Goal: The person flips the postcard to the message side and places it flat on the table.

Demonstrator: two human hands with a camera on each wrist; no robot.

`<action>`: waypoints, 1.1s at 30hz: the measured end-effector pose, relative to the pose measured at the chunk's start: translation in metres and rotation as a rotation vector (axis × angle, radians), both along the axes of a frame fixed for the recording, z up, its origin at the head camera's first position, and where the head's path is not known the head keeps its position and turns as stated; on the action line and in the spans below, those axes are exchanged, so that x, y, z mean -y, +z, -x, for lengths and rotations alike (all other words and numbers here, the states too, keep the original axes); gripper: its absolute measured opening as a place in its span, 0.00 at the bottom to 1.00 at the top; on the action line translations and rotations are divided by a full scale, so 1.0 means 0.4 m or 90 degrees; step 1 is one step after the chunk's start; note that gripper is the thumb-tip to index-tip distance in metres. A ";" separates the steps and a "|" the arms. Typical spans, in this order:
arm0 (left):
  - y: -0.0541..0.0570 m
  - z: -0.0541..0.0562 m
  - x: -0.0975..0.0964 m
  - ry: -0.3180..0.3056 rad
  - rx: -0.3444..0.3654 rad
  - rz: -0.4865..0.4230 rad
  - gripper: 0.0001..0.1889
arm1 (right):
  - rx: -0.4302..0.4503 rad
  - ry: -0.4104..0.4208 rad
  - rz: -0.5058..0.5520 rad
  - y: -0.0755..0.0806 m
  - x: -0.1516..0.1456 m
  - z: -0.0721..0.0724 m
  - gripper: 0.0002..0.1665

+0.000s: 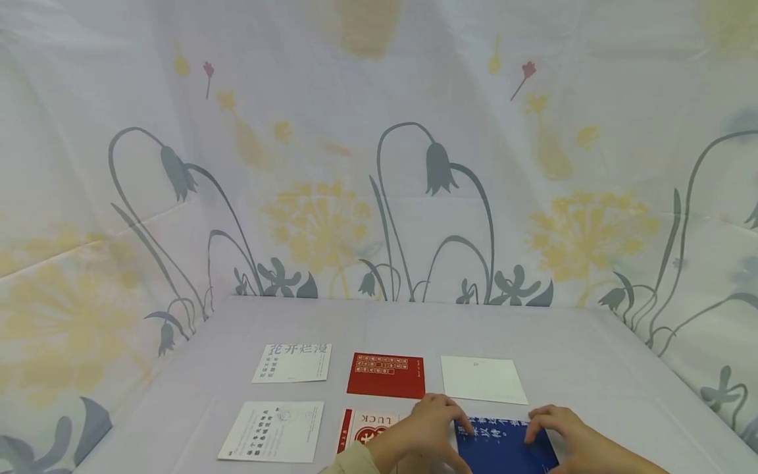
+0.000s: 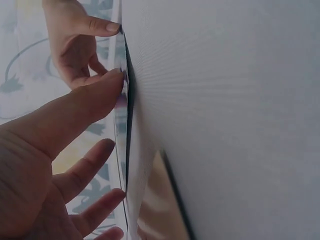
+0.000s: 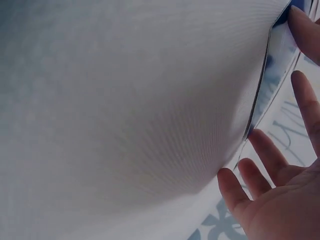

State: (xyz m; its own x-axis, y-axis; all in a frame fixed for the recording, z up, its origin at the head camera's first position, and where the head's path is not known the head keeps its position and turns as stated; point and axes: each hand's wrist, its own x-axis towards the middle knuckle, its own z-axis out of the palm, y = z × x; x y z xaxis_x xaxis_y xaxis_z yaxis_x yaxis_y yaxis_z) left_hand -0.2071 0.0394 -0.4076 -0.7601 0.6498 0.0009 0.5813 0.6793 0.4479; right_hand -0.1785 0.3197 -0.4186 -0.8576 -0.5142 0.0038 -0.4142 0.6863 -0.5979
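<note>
Fingers [image 1: 541, 416] of the left hand [image 1: 422, 429] and right hand [image 1: 577, 442] are spread at opposite side edges of the blue card [image 1: 502, 451], which is positioned between them; neither hand is clearly nearer.

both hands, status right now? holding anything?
Left hand: open, digits spread, touching the blue card.
Right hand: open, digits spread, touching the blue card's opposite side.

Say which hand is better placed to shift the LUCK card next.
Probably the left hand: in the head view it partly covers the LUCK card, while the right hand is farther off, at the blue card's opposite edge.
</note>
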 end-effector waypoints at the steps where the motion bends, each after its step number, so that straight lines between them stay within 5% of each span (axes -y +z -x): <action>1: 0.001 0.000 -0.001 -0.002 -0.001 0.002 0.22 | -0.005 0.006 -0.001 -0.001 0.000 0.001 0.22; 8: 0.006 0.007 -0.008 0.012 0.018 0.016 0.23 | -0.039 0.025 -0.001 -0.010 -0.004 0.008 0.22; 15: 0.000 0.018 -0.011 0.019 0.015 0.020 0.23 | -0.136 0.056 0.002 -0.014 -0.004 0.013 0.24; 19: 0.000 0.020 -0.009 0.030 0.013 -0.017 0.24 | -0.072 0.052 0.064 -0.005 0.006 0.014 0.23; 22: 0.000 0.019 -0.008 0.041 0.061 -0.090 0.25 | -0.017 0.025 0.095 0.006 0.015 0.011 0.25; 26: 0.001 0.019 -0.008 0.068 0.115 -0.164 0.27 | 0.013 -0.074 0.081 0.020 0.027 0.009 0.24; 33: 0.005 0.024 -0.016 0.148 0.082 -0.210 0.29 | -0.086 -0.151 0.066 0.030 0.035 0.013 0.21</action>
State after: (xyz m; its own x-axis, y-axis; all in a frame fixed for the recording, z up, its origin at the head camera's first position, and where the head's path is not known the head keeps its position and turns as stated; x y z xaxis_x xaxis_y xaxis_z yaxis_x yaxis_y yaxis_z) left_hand -0.2166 0.0458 -0.4057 -0.8938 0.4420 0.0754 0.3546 0.5939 0.7222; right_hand -0.1837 0.3056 -0.4066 -0.9421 -0.2904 0.1675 -0.3297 0.7118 -0.6202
